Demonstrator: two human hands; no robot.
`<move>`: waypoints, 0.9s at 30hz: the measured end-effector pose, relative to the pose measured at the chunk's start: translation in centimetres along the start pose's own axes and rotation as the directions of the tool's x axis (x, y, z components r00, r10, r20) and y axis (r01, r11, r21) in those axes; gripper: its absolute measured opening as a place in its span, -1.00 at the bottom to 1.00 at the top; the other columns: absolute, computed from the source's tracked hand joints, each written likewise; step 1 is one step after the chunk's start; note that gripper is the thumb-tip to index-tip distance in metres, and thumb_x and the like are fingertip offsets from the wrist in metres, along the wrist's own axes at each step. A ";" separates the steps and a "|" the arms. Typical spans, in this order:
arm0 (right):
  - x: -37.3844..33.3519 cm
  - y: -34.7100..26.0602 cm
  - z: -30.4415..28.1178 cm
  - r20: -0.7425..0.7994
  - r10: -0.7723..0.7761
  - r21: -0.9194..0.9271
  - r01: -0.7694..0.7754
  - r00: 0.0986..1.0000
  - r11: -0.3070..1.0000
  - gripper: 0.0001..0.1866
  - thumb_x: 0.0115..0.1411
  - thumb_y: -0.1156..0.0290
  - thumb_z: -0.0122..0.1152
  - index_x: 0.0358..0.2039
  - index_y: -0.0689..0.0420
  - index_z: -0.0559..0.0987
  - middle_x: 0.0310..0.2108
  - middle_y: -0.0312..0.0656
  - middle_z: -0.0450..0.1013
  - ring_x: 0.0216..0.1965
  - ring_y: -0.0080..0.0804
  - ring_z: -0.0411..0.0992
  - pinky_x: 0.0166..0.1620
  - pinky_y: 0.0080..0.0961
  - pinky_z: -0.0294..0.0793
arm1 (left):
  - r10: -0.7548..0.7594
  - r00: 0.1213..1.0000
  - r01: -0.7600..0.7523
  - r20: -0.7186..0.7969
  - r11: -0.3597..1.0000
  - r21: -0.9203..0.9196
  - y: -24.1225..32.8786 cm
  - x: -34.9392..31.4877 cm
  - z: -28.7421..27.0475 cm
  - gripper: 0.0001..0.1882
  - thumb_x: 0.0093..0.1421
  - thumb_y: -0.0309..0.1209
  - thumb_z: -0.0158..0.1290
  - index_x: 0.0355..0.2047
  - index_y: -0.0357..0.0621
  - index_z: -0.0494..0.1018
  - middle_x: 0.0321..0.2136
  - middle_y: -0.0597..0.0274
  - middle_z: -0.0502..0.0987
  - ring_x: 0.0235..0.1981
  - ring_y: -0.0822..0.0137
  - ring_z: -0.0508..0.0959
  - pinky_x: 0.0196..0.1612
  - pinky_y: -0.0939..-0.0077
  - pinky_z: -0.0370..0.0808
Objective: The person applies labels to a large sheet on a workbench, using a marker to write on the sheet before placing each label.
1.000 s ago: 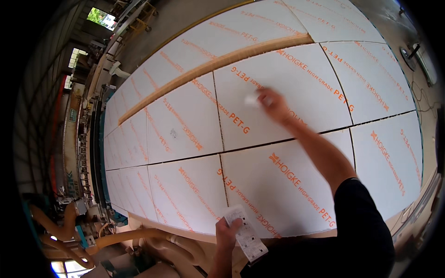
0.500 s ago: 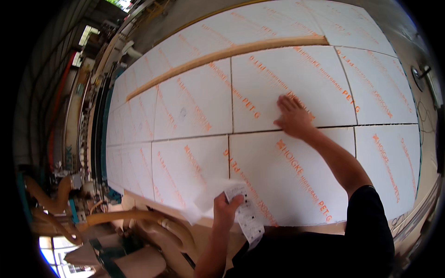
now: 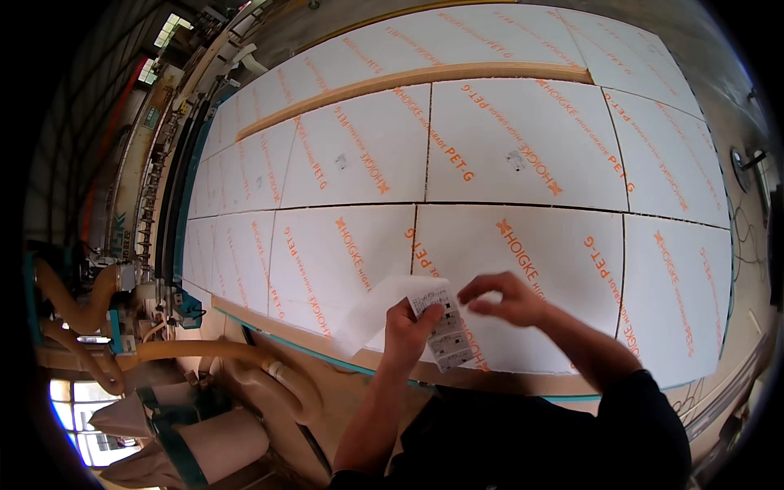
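My left hand (image 3: 408, 333) is closed on a strip of printed labels (image 3: 447, 343), its thumb pressed across the front. A whitish translucent sheet of backing paper (image 3: 376, 306) trails from the strip to the left, over the panels. Close to the strip's right edge is my right hand (image 3: 505, 300), open, with bent fingers and a gap between thumb and forefinger. Beneath both hands lie large white panels (image 3: 343, 245) covered in film with orange print. One small label (image 3: 516, 160) is on a middle-row panel, and another label (image 3: 341, 161) is on the panel to its left.
A long wooden strip (image 3: 408, 84) lies across the far panels. Along the left runs a machine gantry (image 3: 167, 188) with hoses. A bent yellowish duct (image 3: 212, 349) and dust-collector bags (image 3: 212, 441) stand at the lower left. Dark gaps separate the panels.
My right hand has come off the middle-row panel, where a label now shows, and moved back beside the label strip. My left hand still holds the strip, slightly higher in view.
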State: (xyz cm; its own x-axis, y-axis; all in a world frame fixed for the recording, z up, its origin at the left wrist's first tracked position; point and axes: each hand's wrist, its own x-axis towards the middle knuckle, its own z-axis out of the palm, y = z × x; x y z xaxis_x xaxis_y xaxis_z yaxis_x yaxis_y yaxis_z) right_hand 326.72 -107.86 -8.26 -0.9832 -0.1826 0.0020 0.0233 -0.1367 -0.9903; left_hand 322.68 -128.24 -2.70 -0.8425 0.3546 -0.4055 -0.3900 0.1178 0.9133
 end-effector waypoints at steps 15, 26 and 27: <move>-3.1 -5.9 -3.4 -0.108 -0.508 -0.544 0.377 0.855 0.750 -0.67 -0.15 0.56 0.32 -0.27 0.13 0.59 -0.23 -0.17 0.48 -0.23 -0.20 0.39 -0.15 -0.34 0.39 | -0.205 0.970 0.204 0.129 0.979 0.019 -1.1 1.3 5.9 -0.75 0.12 -0.44 0.11 -0.23 -0.34 0.48 -0.36 0.26 0.54 -0.34 0.48 0.49 -0.26 0.57 0.42; -4.1 -2.3 -7.4 -0.115 -0.257 -0.129 0.242 0.959 0.962 -0.83 0.00 0.53 0.29 -0.33 0.16 0.63 -0.50 -0.24 0.52 -0.40 -0.45 0.42 -0.29 -0.57 0.40 | -0.249 0.895 0.213 0.370 0.967 0.137 -0.5 2.4 7.8 -0.76 0.08 -0.50 0.09 -0.24 -0.36 0.47 -0.37 0.29 0.52 -0.34 0.49 0.48 -0.28 0.59 0.42; -4.0 -1.8 -7.7 -0.146 -0.171 -0.063 0.163 0.974 0.985 -0.85 0.00 0.47 0.29 -0.36 0.16 0.63 -0.49 -0.26 0.52 -0.42 -0.47 0.42 -0.33 -0.57 0.40 | -0.269 0.887 0.216 0.375 0.960 0.178 -0.5 2.7 8.1 -0.75 0.07 -0.49 0.09 -0.23 -0.37 0.47 -0.37 0.28 0.52 -0.34 0.49 0.48 -0.27 0.58 0.43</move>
State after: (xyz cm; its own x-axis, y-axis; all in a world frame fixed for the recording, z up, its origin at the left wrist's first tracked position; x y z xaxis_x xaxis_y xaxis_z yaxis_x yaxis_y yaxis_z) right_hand 329.23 -99.34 -7.52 -0.9885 -0.0122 0.1506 -0.1486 -0.1033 -0.9835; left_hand 323.63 -119.83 -3.92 -0.5032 0.6308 -0.5907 -0.4903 0.3545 0.7962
